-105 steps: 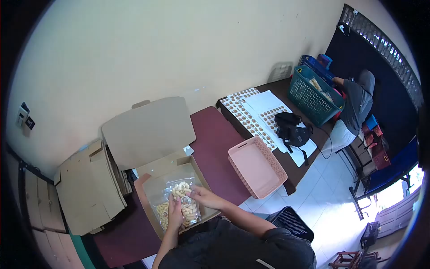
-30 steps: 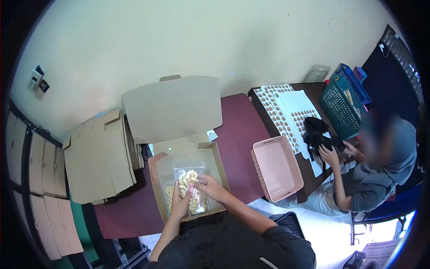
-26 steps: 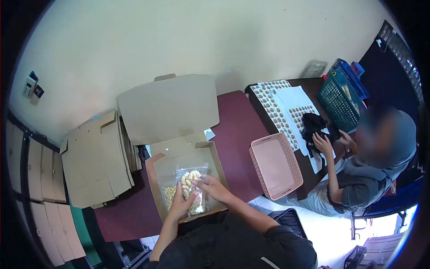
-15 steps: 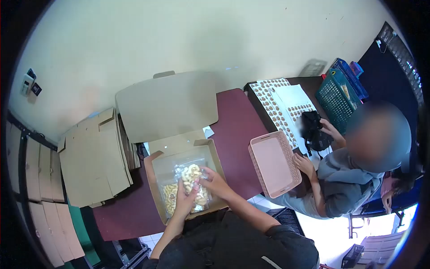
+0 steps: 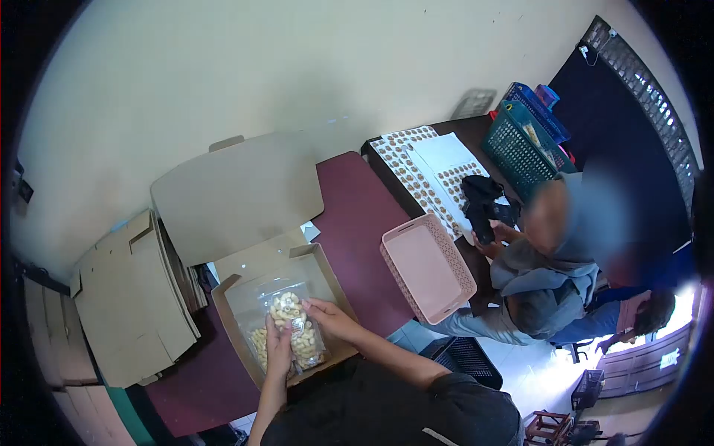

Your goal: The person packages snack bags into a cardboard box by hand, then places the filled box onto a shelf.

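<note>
Over the open cardboard box (image 5: 338, 279) I hold a clear pouch of pale, curved snack pieces (image 5: 303, 343) upright. My left hand (image 5: 278, 348) grips its left side, and my right hand (image 5: 327, 316) pinches its upper right edge. Beneath and to the left, inside the box, lies another pouch of smaller pale yellow pieces (image 5: 257, 343), partly hidden by my left hand. The box's large lid (image 5: 238, 193) stands raised toward the wall.
Flattened cardboard boxes (image 5: 126, 305) are stacked at left. To the right are a pink plastic basket (image 5: 428, 271), sticker sheets (image 5: 409, 167), and a green basket (image 5: 524, 149). A co-worker (image 5: 547, 260) beside the dark table handles a black item (image 5: 483, 204).
My head view has shifted, so the scene sits further left. Both hands stay on the pouch. The co-worker has leaned in, taken their hand off the pink basket, and moved the black item.
</note>
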The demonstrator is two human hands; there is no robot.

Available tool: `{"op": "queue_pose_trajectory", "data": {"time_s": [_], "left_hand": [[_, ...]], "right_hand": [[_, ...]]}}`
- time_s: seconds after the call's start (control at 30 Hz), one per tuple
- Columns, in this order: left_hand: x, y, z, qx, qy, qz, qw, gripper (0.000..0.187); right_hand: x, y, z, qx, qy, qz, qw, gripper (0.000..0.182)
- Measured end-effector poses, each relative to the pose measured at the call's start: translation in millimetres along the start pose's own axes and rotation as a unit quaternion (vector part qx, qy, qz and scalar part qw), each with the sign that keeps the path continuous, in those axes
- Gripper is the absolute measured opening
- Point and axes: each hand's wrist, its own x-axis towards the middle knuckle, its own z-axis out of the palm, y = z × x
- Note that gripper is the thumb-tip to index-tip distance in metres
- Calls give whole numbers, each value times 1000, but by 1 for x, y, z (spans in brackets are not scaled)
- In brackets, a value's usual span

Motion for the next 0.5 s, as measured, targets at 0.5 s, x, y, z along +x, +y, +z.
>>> {"op": "queue_pose_trajectory", "data": {"time_s": [0.5], "left_hand": [[-6,35,-42,125,78,92,985,12]], "right_hand": [[-2,-12,26,-140,-22,-5,990,25]]}}
